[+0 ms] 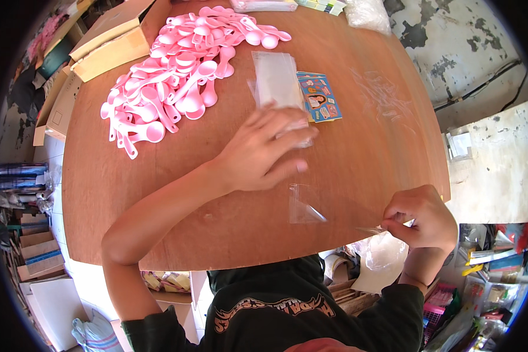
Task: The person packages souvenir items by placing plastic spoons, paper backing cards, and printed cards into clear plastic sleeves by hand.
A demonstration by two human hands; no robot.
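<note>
My left hand [263,151] lies flat on the near end of a stack of clear plastic sleeves [276,79] in the middle of the brown table [158,199], fingers spread over the top sheet. My right hand [422,218] is at the table's near right edge, thumb and fingers pinched on a thin strip of clear film [366,229]. One loose clear sleeve [302,205] lies on the wood between both hands. Beside the stack sits a small pile of colourful printed cards [320,97]. A big heap of pink plastic spoons [179,67] covers the far left of the table.
Cardboard boxes [108,41] stand at the table's far left corner. A clear bag [366,14] and flat packets lie at the far edge. Stacked cartons fill the floor on the left; shelves with mixed goods [487,276] are at the lower right.
</note>
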